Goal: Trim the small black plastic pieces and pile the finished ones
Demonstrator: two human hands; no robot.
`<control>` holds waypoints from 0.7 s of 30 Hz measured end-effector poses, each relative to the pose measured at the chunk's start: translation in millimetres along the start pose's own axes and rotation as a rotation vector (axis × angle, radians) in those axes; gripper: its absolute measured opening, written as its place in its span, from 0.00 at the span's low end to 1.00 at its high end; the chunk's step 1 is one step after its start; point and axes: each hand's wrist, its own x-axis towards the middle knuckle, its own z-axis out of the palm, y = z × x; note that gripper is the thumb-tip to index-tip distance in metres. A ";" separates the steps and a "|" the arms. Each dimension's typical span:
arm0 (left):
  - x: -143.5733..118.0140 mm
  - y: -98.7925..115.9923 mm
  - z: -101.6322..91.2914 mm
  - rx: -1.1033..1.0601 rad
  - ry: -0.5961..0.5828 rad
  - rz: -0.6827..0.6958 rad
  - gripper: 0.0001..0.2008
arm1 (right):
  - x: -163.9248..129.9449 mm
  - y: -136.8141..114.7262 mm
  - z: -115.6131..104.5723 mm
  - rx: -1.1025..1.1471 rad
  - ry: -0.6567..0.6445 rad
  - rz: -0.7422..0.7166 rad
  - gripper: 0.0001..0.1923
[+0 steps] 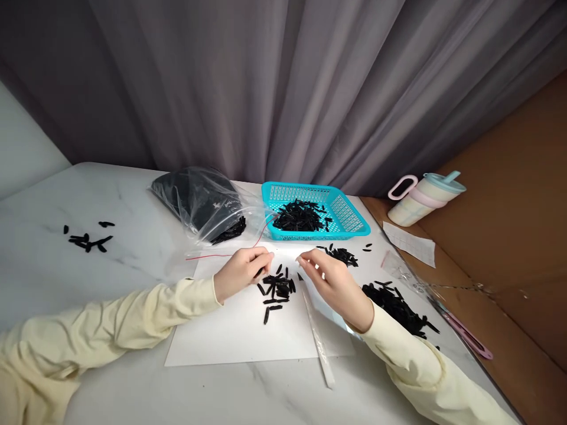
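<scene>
Over a white sheet point(212, 342), my left hand point(241, 274) is closed, with a small dark piece point(259, 273) showing at its curled fingers. A red thread point(208, 257) runs up to this hand and appears again above it, reaching the basket; whether the fingers grip it is hidden. A short gap away, my right hand point(332, 283) has thumb and forefinger pinched together; anything between the tips is too small to name. Below and between the hands lies a loose pile of small black elongated pieces point(279, 286). A narrow white strip point(319, 345) lies beside the pile.
A blue basket point(361, 229) of black pieces stands at the back, beside a clear plastic bag point(199, 200) with black contents. More black pieces point(398, 310) lie at right and far left point(91, 242). A cup point(423, 198) and pink-handled tool point(469, 336) are right.
</scene>
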 end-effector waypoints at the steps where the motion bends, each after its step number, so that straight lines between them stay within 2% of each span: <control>1: 1.3 -2.2 -0.4 0.039 0.048 0.049 0.15 | -4.4 3.1 1.8 -0.049 -0.004 0.021 0.11; 4: 3.2 -10.5 1.8 0.172 0.099 0.206 0.13 | -21.5 5.6 9.3 -0.143 -0.026 0.054 0.11; 6: 2.1 -14.6 4.5 0.276 0.043 0.308 0.10 | -32.7 3.0 14.8 -0.241 -0.092 0.048 0.13; 9: -1.9 -17.4 6.9 0.588 -0.061 0.537 0.11 | -44.2 -0.1 21.8 -0.354 -0.174 0.023 0.17; 12: -6.6 -19.3 6.2 0.807 -0.086 0.737 0.12 | -47.4 3.3 25.8 -0.320 -0.198 0.004 0.18; 17: -10.4 -22.4 1.4 0.815 -0.029 0.869 0.13 | -44.3 15.0 25.7 -0.228 -0.207 -0.004 0.19; 21: -8.1 -20.0 -1.7 0.864 0.046 0.909 0.16 | -43.7 17.5 23.0 -0.180 -0.212 -0.001 0.19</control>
